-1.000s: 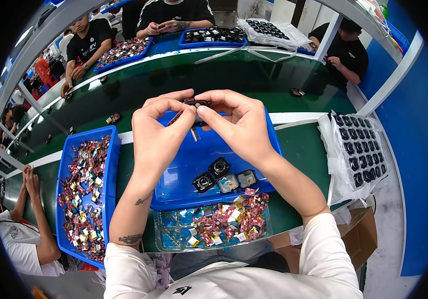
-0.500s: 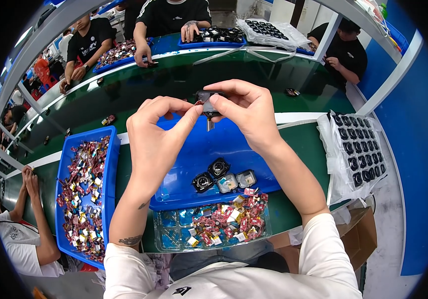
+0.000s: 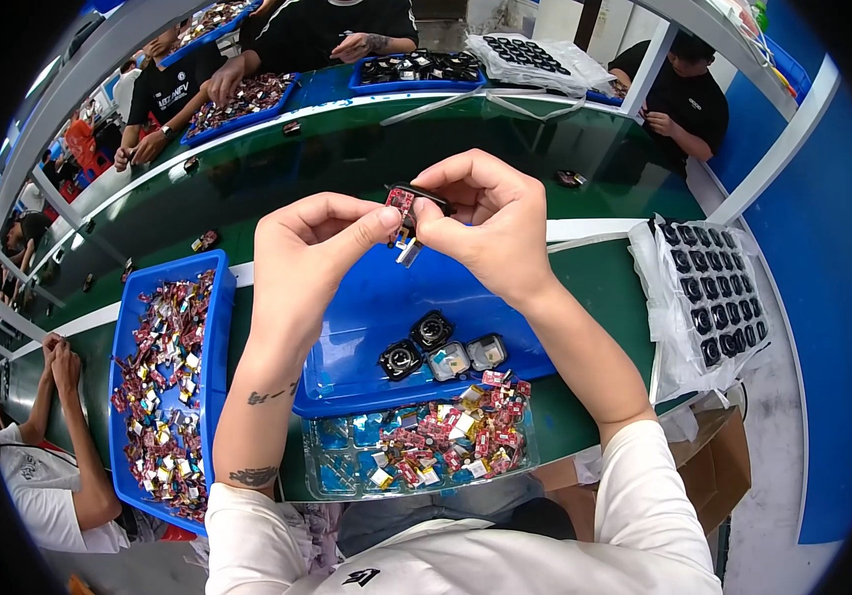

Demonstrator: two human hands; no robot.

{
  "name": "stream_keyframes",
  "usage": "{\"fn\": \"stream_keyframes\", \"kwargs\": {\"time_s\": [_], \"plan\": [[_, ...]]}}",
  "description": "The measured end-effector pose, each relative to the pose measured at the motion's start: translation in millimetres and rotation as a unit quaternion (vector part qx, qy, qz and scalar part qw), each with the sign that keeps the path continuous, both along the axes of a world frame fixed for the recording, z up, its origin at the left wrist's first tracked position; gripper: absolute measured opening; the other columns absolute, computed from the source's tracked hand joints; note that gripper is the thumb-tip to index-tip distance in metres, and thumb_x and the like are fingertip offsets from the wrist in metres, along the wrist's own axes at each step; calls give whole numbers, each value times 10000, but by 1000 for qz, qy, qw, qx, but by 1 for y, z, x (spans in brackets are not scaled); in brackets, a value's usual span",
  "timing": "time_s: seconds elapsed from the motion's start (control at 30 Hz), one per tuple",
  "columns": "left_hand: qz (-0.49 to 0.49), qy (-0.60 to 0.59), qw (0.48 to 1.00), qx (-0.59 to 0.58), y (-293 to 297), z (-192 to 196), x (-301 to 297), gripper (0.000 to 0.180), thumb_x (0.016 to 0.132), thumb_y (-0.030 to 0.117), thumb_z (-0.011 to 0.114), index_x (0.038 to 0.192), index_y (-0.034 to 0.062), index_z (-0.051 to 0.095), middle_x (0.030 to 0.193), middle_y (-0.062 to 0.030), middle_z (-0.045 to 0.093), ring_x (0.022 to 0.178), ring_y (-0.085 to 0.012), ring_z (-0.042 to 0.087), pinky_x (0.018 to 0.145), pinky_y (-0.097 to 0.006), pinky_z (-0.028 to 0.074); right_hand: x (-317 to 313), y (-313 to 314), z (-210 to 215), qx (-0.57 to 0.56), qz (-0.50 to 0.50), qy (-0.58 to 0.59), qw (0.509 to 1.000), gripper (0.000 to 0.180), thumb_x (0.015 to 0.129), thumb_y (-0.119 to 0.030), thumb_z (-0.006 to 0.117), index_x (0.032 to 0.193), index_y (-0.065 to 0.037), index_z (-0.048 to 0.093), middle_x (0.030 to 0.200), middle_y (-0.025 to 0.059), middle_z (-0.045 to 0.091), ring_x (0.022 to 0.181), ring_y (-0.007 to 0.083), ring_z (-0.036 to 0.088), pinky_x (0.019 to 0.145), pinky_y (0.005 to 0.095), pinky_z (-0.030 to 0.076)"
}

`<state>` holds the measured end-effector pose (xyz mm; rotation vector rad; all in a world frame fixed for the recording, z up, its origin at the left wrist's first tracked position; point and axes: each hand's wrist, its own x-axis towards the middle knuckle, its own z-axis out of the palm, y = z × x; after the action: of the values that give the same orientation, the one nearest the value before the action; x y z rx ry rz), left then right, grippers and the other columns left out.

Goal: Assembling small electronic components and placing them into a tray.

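In front of my chest, above the blue bin, my left hand (image 3: 312, 243) pinches the left edge of a small red circuit board (image 3: 399, 201) between thumb and forefinger. My right hand (image 3: 493, 226) grips a black watch-like case (image 3: 430, 188), its thumb pressed in beside the board. Board and case touch; my fingers cover much of the case. A small silvery battery (image 3: 408, 251) dangles below them. Two black round-faced cases (image 3: 401, 360) and two greyish square cases (image 3: 448, 362) rest in the large blue bin (image 3: 357, 322) beneath.
A clear plastic tray (image 3: 322, 461) nearest me holds red boards with batteries. To the left stands a blue bin (image 3: 222, 347) full of similar boards. Black cases fill a white-wrapped tray (image 3: 716, 290) at right. Beyond runs a green conveyor (image 3: 347, 154) with scattered parts; co-workers sit around it.
The red board has come into fuller view between my hands, and the case and battery have tilted. Across the belt, a co-worker's hand has moved from the belt to a bin of boards.
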<state>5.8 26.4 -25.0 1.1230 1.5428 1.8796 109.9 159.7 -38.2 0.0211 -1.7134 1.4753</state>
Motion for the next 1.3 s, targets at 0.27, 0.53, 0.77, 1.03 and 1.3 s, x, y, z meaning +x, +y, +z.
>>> {"fn": "stream_keyframes", "kwargs": {"time_s": [0.27, 0.53, 0.77, 1.03, 1.3], "plan": [[89, 83, 993, 0, 3, -2, -5, 198, 750, 115, 765, 842, 4, 630, 759, -46, 658, 694, -52, 586, 634, -172, 443, 2, 0, 2, -11, 39, 16, 999, 117, 774, -1, 688, 853, 26, 607, 796, 74, 643, 732, 105, 638, 643, 228, 546], [35, 68, 997, -9, 6, -8, -9, 173, 774, 117, 746, 846, -11, 655, 764, -38, 657, 706, -56, 593, 650, -179, 460, -2, 1, -5, -25, 38, -3, 999, 103, 787, -6, 683, 847, 20, 604, 804, 71, 642, 733, 105, 637, 649, 223, 536], [-15, 58, 997, -41, 5, -7, -14, 174, 799, 127, 722, 880, -18, 669, 789, -45, 667, 727, -65, 603, 665, -186, 467, 4, 10, 6, 134, 26, -40, 990, 122, 794, -24, 649, 915, -18, 642, 843, 61, 639, 740, 96, 622, 659, 223, 511], [-171, 44, 979, -98, 5, -5, -15, 165, 837, 107, 668, 916, -34, 699, 837, -83, 687, 784, -104, 624, 742, -233, 489, 25, 36, 19, 242, 215, -155, 933, 109, 776, -119, 706, 829, -25, 724, 737, 85, 686, 673, 135, 646, 626, 250, 497], [-206, 24, 968, -145, 5, -6, -10, 194, 798, 64, 697, 949, -46, 644, 790, -59, 658, 728, -105, 620, 695, -242, 502, 25, 44, 12, 116, 327, -242, 906, 94, 785, -82, 716, 850, -14, 728, 775, 68, 704, 705, 93, 646, 663, 215, 501]]}}
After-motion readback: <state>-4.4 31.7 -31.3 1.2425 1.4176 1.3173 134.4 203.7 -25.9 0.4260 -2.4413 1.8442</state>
